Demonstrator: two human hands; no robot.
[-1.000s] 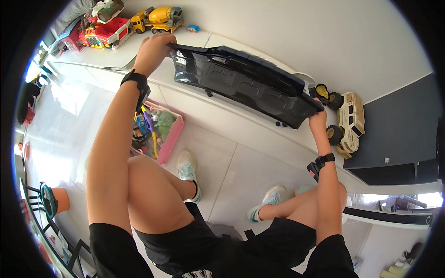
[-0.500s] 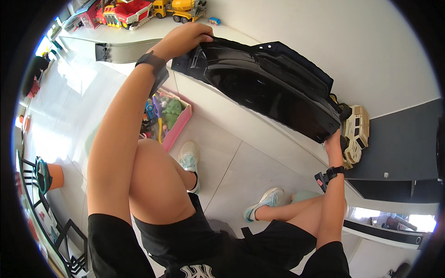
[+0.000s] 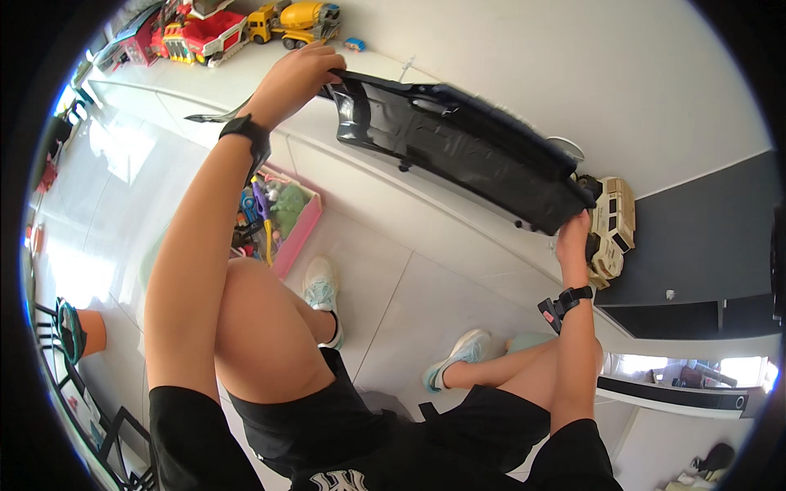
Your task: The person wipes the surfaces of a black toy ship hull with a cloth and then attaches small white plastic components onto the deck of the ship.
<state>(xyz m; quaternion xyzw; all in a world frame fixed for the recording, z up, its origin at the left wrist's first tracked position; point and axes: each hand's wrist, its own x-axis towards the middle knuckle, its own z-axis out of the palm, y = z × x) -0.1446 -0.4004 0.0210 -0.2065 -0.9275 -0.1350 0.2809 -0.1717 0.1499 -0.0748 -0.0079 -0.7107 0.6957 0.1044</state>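
Held up in front of me, above a low white ledge, is a long glossy black plastic shell [image 3: 458,151]; its exact kind does not show. My left hand [image 3: 296,80] grips its upper left end, fingers wrapped over the edge. Its lower right end is in my right hand [image 3: 574,237], whose fingers are partly hidden behind it. The shell slants down from left to right, showing a hollow-looking, moulded face with small pegs along the lower edge. A thin dark strip [image 3: 217,117] sticks out to the left beside my left wrist.
On the ledge stand a red toy truck [image 3: 214,37], a yellow toy mixer truck [image 3: 299,23], a tiny blue car [image 3: 354,44] and a beige toy vehicle [image 3: 612,225]. A pink-edged toy box [image 3: 301,237] sits on the floor. A dark grey cabinet [image 3: 688,237] stands right.
Both hands have tilted the black shell, so its smooth bulging face has turned away and another moulded face shows. The grey strip at the left now appears nearly edge-on.
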